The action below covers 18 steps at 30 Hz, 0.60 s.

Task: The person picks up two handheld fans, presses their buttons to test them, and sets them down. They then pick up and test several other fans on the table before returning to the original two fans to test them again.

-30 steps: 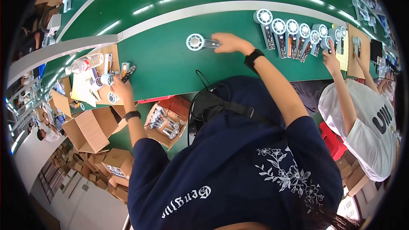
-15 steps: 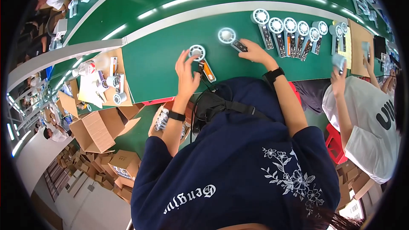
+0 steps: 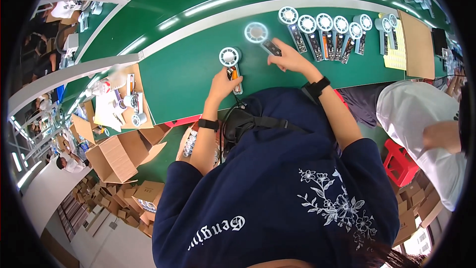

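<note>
My left hand [image 3: 224,85] is closed around the handle of a light-blue handheld fan [image 3: 229,57]. This fan stands head away from me, and its opened handle shows wires and an orange part between my fingers. Farther right, my right hand [image 3: 290,57] grips the handle of a second handheld fan [image 3: 256,33]. Its round head points to the far left and looks blurred, while a dark circuit board shows in the handle. Beyond my right hand lies a row of similar open-handled fans [image 3: 325,23], heads away from me, on the green table [image 3: 183,77].
Cardboard with loose fan parts [image 3: 139,118] lies at the table's left end. Below it stands an open carton [image 3: 113,156]. A yellow sheet [image 3: 395,59] and a cardboard piece [image 3: 417,44] lie at the right. There a co-worker [image 3: 411,114] sits near a red stool [image 3: 399,164].
My left hand has moved from beside the near fan's head down onto its handle. My right hand still holds its fan. The co-worker's raised hand with a light-blue piece has left the table's right end.
</note>
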Each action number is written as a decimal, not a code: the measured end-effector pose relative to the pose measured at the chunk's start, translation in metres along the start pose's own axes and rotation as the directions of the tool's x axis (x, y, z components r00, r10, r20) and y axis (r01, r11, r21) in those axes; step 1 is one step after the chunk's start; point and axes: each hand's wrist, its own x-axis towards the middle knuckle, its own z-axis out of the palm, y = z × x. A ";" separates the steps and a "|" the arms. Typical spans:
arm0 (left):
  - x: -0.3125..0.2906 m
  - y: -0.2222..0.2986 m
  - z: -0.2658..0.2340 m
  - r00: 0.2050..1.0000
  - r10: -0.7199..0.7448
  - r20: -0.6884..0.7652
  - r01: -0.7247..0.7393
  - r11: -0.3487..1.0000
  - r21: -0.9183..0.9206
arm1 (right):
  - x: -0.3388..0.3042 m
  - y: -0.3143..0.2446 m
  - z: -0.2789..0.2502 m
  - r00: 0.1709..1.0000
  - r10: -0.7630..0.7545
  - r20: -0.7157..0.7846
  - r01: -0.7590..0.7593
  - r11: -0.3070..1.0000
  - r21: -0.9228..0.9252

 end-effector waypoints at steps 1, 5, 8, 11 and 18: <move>0.001 -0.004 0.001 0.999 0.029 0.028 -0.023 0.980 -0.196 | -0.007 -0.011 -0.003 1.000 -0.003 0.012 0.003 0.999 0.039; 0.016 -0.013 -0.008 0.985 0.093 0.147 0.005 0.830 -0.557 | -0.035 -0.054 -0.015 1.000 -0.026 -0.011 0.027 0.995 0.095; 0.036 -0.008 -0.025 0.955 0.065 0.291 0.106 0.838 -0.535 | -0.049 -0.069 -0.014 0.997 -0.064 -0.033 0.068 0.987 0.147; 0.053 0.002 -0.035 0.996 -0.088 -0.032 0.064 0.886 -0.459 | -0.063 -0.077 -0.009 0.990 -0.118 -0.072 0.132 0.963 0.235; 0.039 -0.001 -0.003 0.972 -0.027 -0.235 -0.099 0.856 -0.508 | -0.096 -0.101 0.012 0.966 -0.255 0.040 0.219 0.890 0.400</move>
